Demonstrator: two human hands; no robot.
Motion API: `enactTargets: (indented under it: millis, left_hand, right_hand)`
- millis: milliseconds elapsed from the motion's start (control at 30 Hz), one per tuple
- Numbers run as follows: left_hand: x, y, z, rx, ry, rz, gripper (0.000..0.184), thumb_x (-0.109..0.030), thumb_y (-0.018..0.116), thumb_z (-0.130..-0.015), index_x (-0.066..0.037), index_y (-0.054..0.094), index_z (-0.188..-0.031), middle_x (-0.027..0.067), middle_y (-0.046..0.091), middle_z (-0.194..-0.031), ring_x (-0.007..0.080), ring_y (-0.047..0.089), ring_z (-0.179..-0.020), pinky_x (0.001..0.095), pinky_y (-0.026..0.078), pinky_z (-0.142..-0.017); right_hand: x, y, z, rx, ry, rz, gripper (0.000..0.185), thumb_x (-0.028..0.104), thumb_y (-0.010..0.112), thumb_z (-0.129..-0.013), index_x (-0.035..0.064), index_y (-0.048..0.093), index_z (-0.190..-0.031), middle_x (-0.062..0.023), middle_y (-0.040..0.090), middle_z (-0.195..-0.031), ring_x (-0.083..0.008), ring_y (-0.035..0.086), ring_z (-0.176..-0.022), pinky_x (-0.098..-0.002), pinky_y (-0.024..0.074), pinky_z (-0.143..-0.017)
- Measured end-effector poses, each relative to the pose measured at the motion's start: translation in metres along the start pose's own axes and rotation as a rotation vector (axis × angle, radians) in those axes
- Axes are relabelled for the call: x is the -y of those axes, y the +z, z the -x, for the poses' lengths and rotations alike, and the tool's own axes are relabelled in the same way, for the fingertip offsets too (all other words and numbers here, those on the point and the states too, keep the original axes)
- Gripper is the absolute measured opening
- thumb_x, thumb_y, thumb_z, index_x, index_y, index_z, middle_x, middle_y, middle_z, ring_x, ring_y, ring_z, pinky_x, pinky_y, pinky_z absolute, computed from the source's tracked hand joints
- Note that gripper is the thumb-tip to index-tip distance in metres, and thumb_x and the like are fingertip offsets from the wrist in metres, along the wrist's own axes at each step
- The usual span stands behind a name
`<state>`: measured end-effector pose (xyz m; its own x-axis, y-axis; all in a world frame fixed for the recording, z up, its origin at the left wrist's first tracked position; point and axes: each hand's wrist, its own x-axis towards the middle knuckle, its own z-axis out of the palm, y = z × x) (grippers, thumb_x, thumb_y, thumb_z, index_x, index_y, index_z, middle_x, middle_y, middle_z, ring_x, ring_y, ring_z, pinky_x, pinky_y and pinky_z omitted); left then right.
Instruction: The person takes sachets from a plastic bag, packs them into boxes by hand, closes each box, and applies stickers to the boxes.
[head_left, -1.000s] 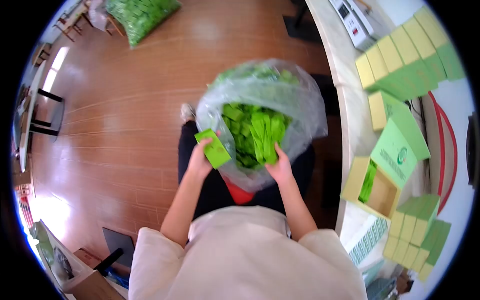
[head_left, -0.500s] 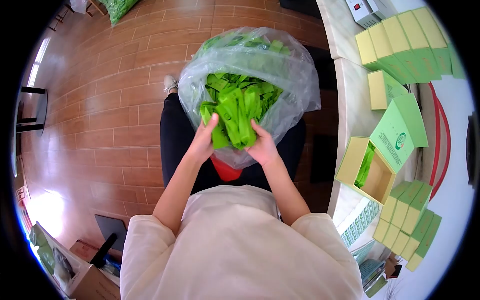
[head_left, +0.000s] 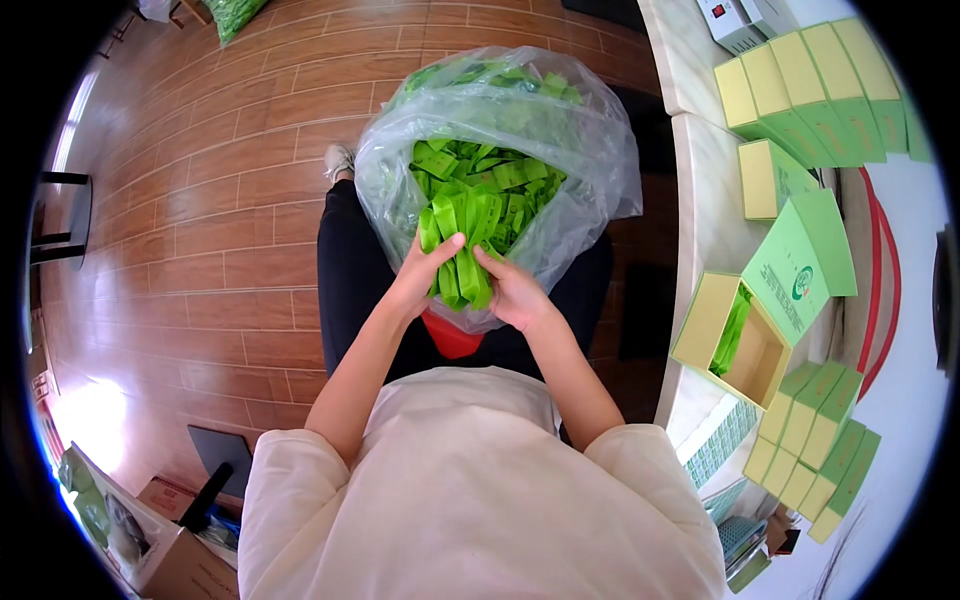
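From eight and four o'clock, my left hand (head_left: pixel 415 276) and right hand (head_left: pixel 520 297) pinch green packets (head_left: pixel 464 225) together, probably so none slip.

No words or numbers can be read here. The raised lid (head_left: pixel 795 265) of the open box has a round green sign (head_left: pixel 803 283) on it, with small lines of writing (head_left: pixel 775 291) close by, but the letters are too tiny to make out. The tall boxes (head_left: pixel 830 95) in a row have faint marks on their green sides, too pale to read. The white and green sheet (head_left: pixel 722 440) has rows of little green marks, also too small. The bunch of green packets (head_left: pixel 462 245) in the two hands has small dark spots of print, too blurry to read.
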<state>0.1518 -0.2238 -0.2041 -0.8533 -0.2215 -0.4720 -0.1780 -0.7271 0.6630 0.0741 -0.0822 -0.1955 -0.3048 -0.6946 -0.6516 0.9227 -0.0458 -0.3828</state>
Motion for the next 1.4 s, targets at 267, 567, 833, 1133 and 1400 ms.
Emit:
enactTargets:
  millis: [267, 567, 833, 1133, 1400]
  left_hand:
    - [0.006, 0.013, -0.001, -0.153, 0.076, -0.022, 0.061, -0.023, 0.068, -0.088, -0.013, 0.031, -0.136, 0.0075, 0.048, -0.126, 0.0206, 0.049, -0.115, 0.0374, 0.042, -0.096]
    - [-0.003, 0.003, -0.004, -0.153, 0.176, 0.052, 0.050, -0.016, 0.065, -0.090, -0.011, 0.035, -0.130, 0.0098, 0.058, -0.114, 0.0204, 0.057, -0.105, 0.0374, 0.048, -0.089]
    - [-0.015, 0.005, 0.011, -0.095, 0.028, 0.025, 0.055, -0.032, 0.059, -0.094, -0.008, 0.036, -0.138, 0.0081, 0.053, -0.127, 0.0219, 0.055, -0.113, 0.0381, 0.048, -0.093]
    - [-0.015, 0.023, 0.031, -0.095, -0.027, -0.076, 0.060, -0.018, 0.070, -0.087, -0.012, 0.032, -0.133, 0.0074, 0.052, -0.116, 0.0183, 0.055, -0.104, 0.0357, 0.048, -0.087]
    - [-0.013, 0.009, 0.027, -0.268, -0.002, -0.153, 0.066, -0.018, 0.073, -0.084, -0.005, 0.030, -0.133, 0.0087, 0.053, -0.112, 0.0182, 0.055, -0.103, 0.0319, 0.047, -0.087]
  right_hand:
    - [-0.013, 0.018, -0.019, -0.534, -0.361, 0.781, 0.068, 0.059, 0.034, -0.097, -0.0038, 0.050, -0.117, -0.0175, 0.056, -0.113, -0.0226, 0.053, -0.107, -0.0310, 0.0372, -0.094]
    - [-0.003, 0.038, 0.014, -0.294, -0.677, 1.337, 0.061, 0.036, 0.074, -0.078, 0.0007, 0.050, -0.121, -0.0170, 0.055, -0.113, -0.0315, 0.058, -0.103, -0.0378, 0.0472, -0.084]
    - [0.010, 0.021, 0.018, -0.260, -0.470, 0.498, 0.040, 0.034, 0.046, -0.098, -0.0034, 0.057, -0.107, -0.0145, 0.064, -0.088, -0.0230, 0.061, -0.083, -0.0367, 0.0485, -0.074]
    - [-0.003, 0.013, 0.021, -0.387, -0.433, 1.402, 0.033, 0.028, 0.050, -0.095, 0.0018, 0.052, -0.115, -0.0185, 0.063, -0.094, -0.0341, 0.063, -0.081, -0.0425, 0.0478, -0.071]
    - [0.007, 0.032, 0.058, 0.032, -0.933, 1.519, 0.051, 0.020, 0.070, -0.080, 0.0082, 0.051, -0.127, -0.0117, 0.055, -0.108, -0.0266, 0.060, -0.079, -0.0366, 0.0494, -0.069]
